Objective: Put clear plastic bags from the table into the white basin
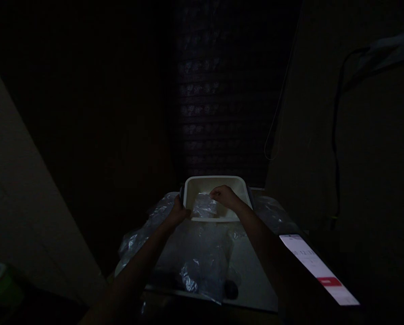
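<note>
A white rectangular tub (216,220) stands at the far side of the table, dimly lit. Inside it, a small clear plastic bag (204,205) lies toward the left. My right hand (223,196) reaches over the tub, its fingers pinched on the upper right corner of that bag. At the tub's left side is my left hand (180,211), closed around the rim near the front left corner. Clear plastic sheeting (202,257) is spread on the table in front of the tub.
A lit phone (319,268) lies at the right. More crumpled plastic (137,239) hangs at the table's left edge. A small dark round object (231,289) is near the front edge. A green basket (1,286) stands at the lower left.
</note>
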A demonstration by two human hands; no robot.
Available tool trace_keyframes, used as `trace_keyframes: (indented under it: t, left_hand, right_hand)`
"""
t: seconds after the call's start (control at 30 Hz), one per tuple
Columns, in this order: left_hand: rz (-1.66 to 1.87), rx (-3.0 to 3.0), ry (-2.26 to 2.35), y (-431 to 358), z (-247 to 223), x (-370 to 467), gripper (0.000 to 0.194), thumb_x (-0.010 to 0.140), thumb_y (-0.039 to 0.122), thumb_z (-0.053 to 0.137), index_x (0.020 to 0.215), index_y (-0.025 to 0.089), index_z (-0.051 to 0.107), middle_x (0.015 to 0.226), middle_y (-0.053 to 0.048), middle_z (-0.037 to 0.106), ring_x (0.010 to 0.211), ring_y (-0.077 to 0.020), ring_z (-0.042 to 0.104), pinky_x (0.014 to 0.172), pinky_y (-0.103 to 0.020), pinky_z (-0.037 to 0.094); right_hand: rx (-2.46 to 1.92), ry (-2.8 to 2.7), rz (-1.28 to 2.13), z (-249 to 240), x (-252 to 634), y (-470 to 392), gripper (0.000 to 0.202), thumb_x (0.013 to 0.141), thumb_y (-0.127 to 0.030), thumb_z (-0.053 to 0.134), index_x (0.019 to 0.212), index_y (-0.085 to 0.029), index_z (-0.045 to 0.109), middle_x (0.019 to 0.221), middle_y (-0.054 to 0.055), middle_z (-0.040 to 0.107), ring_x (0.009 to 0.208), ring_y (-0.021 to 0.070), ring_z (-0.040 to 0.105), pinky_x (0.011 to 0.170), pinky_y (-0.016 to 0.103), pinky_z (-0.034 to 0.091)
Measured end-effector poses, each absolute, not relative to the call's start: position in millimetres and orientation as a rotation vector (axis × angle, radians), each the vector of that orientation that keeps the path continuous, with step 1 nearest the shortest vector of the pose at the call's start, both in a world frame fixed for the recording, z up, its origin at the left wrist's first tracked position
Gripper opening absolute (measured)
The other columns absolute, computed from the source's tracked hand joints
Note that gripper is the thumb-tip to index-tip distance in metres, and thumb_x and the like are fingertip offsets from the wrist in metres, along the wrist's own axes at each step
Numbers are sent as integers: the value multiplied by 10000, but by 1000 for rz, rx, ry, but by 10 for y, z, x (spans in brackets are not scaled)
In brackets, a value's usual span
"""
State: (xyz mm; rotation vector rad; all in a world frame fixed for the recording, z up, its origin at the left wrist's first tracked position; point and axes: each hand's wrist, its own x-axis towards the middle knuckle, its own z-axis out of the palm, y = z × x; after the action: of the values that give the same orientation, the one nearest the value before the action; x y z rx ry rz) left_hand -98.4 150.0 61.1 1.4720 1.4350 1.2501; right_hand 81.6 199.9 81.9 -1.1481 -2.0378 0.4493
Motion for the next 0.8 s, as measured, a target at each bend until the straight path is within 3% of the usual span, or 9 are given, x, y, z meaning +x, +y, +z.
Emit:
trace_keyframes:
  t: [0.17, 0.5, 0.8]
  left_hand:
    - [1282, 1423, 1309, 1493, 629, -962, 662, 475, 42, 464, 1081, 146, 219, 1024, -76, 421, 874, -181, 443, 630, -235, 408]
    - [1261, 1405, 1363, 1482, 670, -934, 589, 498, 46, 457, 1047, 139, 264, 949, -71, 452, 800, -167, 467, 580, -223, 409]
    - [1260, 1396, 1405, 1516, 678, -927, 460, 536, 90, 453, 976, 123, 323, 904, -79, 480, 756, -160, 487, 536, -208, 410]
  right_hand:
    - [-1212, -2103, 440, 730, 681, 2072, 83, 550, -206, 530, 580, -203, 607, 603, 2, 601, 590, 127, 527, 535, 210, 364]
    - [-1359, -2154, 248, 619, 536, 2059, 155, 579, -228, 517, 706, -272, 596, 755, -9, 606, 709, 149, 528, 596, 234, 357]
    - [-1278, -2027, 333, 552, 539, 2176, 256, 651, -160, 418, 862, -215, 551, 913, 25, 562, 842, 140, 493, 714, 245, 366]
